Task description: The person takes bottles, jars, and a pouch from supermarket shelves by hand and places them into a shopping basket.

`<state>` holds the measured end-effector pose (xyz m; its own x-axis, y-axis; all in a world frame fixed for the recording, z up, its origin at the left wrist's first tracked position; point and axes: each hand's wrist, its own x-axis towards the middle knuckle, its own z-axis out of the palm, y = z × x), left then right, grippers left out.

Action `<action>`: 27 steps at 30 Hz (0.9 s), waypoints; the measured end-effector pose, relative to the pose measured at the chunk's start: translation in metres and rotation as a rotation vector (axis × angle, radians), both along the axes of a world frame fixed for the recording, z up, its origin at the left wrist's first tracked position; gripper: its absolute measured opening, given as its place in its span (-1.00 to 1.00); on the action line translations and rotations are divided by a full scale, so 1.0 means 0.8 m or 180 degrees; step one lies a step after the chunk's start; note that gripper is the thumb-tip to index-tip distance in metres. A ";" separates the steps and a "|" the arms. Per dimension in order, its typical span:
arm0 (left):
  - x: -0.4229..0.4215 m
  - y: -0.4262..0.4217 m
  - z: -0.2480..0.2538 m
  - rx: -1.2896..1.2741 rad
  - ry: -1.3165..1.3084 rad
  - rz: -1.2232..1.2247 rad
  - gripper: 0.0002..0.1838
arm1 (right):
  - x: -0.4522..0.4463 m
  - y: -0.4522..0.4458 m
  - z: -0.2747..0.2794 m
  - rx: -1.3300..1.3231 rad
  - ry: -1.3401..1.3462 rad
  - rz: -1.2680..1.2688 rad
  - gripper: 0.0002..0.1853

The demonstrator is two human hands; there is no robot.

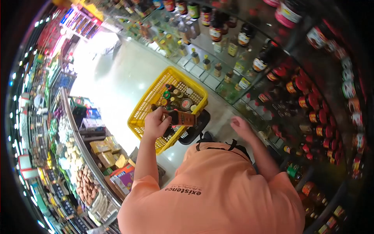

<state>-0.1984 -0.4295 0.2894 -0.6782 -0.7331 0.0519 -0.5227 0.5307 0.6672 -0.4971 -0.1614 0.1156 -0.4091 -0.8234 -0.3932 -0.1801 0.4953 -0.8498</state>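
My left hand (156, 122) is closed round the neck end of a dark glass bottle (183, 118) with a brown label. The bottle lies sideways over the near side of a yellow plastic basket (135, 113). Inside the basket are several bottles and jars, among them a jar with a round pale lid (186, 103) and a bottle with a green cap (167, 94). To the right of the basket, my right hand (241, 126) hangs in the air near the shelves, fingers loosely bent, with nothing visible in it.
Glass shelves (218, 84) with rows of sauce bottles and red-lidded jars (300, 84) run along the right. At left stands a produce counter (76, 134) with potatoes (86, 185); boxes (124, 177) sit beneath. A black object (198, 126) is beside the basket on the pale floor (132, 62).
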 end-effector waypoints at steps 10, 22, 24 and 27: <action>-0.239 0.158 0.073 0.0450 0.0071 -0.2960 -0.75 | 0.002 0.075 0.140 -0.1785 -0.1314 0.0127 -0.32; -0.325 0.407 -0.071 0.2302 0.0363 -0.2635 -0.08 | -0.043 0.334 0.128 -0.2128 -0.1155 -0.3078 -0.54; -0.306 0.436 -0.093 0.2280 0.0103 -0.3097 -0.01 | -0.046 0.359 0.164 -0.2191 -0.1269 -0.3473 -0.54; -0.287 0.472 -0.115 0.2773 -0.0096 -0.2992 -0.03 | -0.052 0.393 0.165 -0.2218 -0.1462 -0.3666 -0.52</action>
<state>-0.4283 -0.0518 0.1975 -0.9437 0.2421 -0.2254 -0.2073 0.0983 0.9733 -0.5386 0.1532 0.2480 -0.9219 -0.2007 -0.3313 0.3842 -0.3639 -0.8485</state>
